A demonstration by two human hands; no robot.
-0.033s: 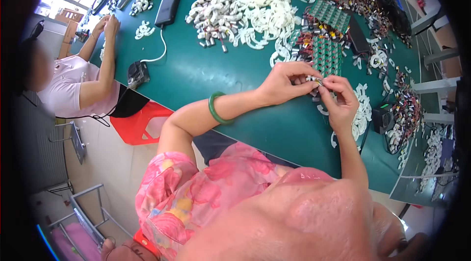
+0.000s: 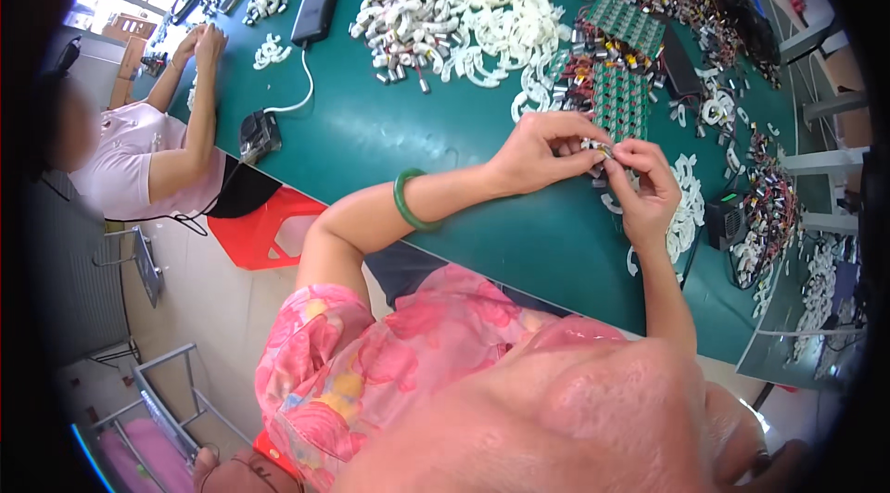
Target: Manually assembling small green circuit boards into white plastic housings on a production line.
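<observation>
My left hand (image 2: pixel 542 155) and my right hand (image 2: pixel 644 192) meet fingertip to fingertip over the green table (image 2: pixel 445 136). Together they pinch a small metallic part (image 2: pixel 604 152); its exact shape is too small to tell. A green bangle (image 2: pixel 405 201) sits on my left wrist. Just beyond my fingers lies a green circuit board panel (image 2: pixel 619 99) lined with small components. Loose white plastic clips (image 2: pixel 688 206) lie under and beside my right hand.
A big heap of white clips (image 2: pixel 482 2) and small cylinders fills the table's far middle. A black power bank (image 2: pixel 315 9) with a white cable leads to a black device (image 2: pixel 260 133). A co-worker in pink (image 2: pixel 139 159) sits at left. A red stool (image 2: pixel 269 224) stands below the table edge.
</observation>
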